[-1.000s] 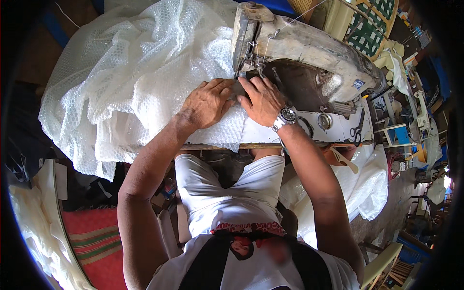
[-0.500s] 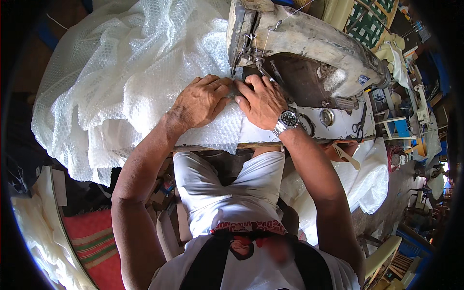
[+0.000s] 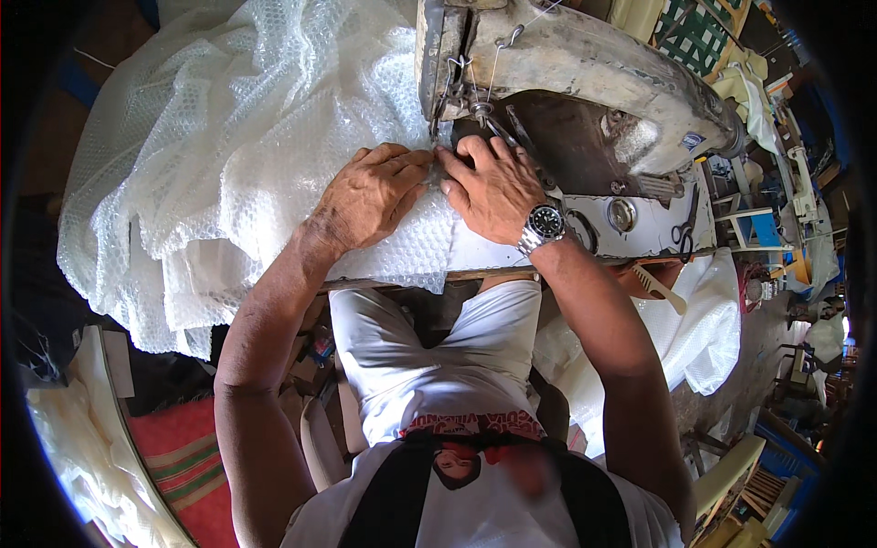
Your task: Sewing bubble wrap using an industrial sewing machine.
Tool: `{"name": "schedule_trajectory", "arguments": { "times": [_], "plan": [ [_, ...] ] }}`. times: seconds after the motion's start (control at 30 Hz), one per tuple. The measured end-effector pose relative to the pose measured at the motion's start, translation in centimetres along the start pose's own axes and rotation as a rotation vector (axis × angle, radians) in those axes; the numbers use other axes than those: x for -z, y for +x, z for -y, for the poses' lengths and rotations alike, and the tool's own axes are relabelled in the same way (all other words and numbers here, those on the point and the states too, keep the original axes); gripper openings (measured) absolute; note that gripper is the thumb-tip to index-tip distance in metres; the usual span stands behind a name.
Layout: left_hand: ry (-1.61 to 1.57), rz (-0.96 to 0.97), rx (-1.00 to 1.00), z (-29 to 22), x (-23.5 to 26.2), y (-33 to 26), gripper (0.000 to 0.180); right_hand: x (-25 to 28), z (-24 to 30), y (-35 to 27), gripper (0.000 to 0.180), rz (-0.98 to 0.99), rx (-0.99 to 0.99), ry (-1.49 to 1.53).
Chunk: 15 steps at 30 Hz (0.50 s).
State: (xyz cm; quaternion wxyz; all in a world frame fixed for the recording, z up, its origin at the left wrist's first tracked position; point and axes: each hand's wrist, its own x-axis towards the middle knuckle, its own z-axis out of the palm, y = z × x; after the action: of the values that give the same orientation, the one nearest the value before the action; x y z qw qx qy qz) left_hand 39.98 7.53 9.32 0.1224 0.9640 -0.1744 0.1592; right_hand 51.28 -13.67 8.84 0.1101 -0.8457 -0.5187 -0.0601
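A big sheet of clear bubble wrap (image 3: pixel 274 146) lies in heaped folds over the left of the table, its right edge running under the needle area of a worn sewing machine (image 3: pixel 585 68). My left hand (image 3: pixel 370 196) rests on the wrap with its fingers curled together at that edge, just short of the needle. Close beside it, my right hand (image 3: pixel 493 192) has thumb and forefinger bent in at the same edge. The fingertips nearly meet, and what lies under them is partly hidden. A metal wristwatch (image 3: pixel 545 222) is on my right wrist.
On the white tabletop to the right sit a small round metal dish (image 3: pixel 621 215) and dark scissors (image 3: pixel 683 233). A pale comb-like tool (image 3: pixel 660 289) sticks out below the table's front edge. More bubble wrap (image 3: pixel 703 320) hangs at the right. A red striped cloth (image 3: pixel 178 466) is at lower left.
The view has shifted slightly, so the machine and table appear a little further left and up. Both hands keep nearly the same place by the needle.
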Motion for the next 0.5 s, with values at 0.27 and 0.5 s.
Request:
{"name": "schedule_trajectory", "arguments": {
  "times": [0.27, 0.5],
  "plan": [
    [0.055, -0.006, 0.129, -1.0, 0.2, 0.5, 0.044, -0.4, 0.1, 0.2, 0.046, -0.008, -0.046, 0.004],
    [0.181, 0.095, 0.162, -1.3, 0.7, 0.8, 0.043, -0.7, 0.4, -0.1, 0.051, -0.042, -0.081, -0.039]
  ]
}}
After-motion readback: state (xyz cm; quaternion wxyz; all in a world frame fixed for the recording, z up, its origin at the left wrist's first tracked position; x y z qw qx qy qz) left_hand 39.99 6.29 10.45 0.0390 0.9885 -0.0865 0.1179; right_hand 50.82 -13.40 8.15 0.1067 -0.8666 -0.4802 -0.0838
